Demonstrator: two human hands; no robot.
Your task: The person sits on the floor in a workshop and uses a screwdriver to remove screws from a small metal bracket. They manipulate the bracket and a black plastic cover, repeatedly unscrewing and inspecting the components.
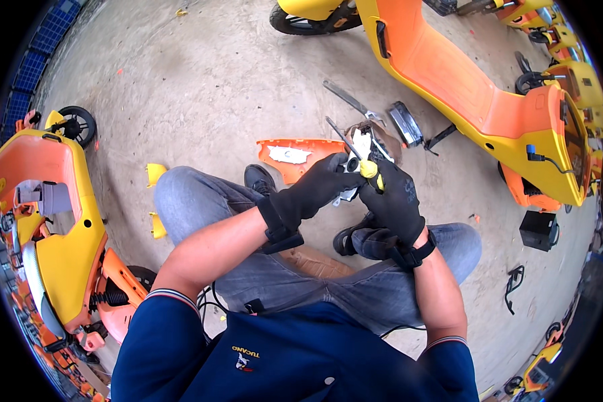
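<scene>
A screwdriver (368, 169) is clasped by the right hand (393, 201), shaft slanting forward-left; a small part (352, 164) seems pinched by the left hand (320, 182).

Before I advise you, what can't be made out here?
Head view:
White-and-black piece: lower part, covered by the left hand and right hand.
Yellow-handled tool: part of its grip, inside the right hand.
Orange panel: lower right corner, behind the left hand.
Upper scooter: far end, cut by the top edge.
</scene>
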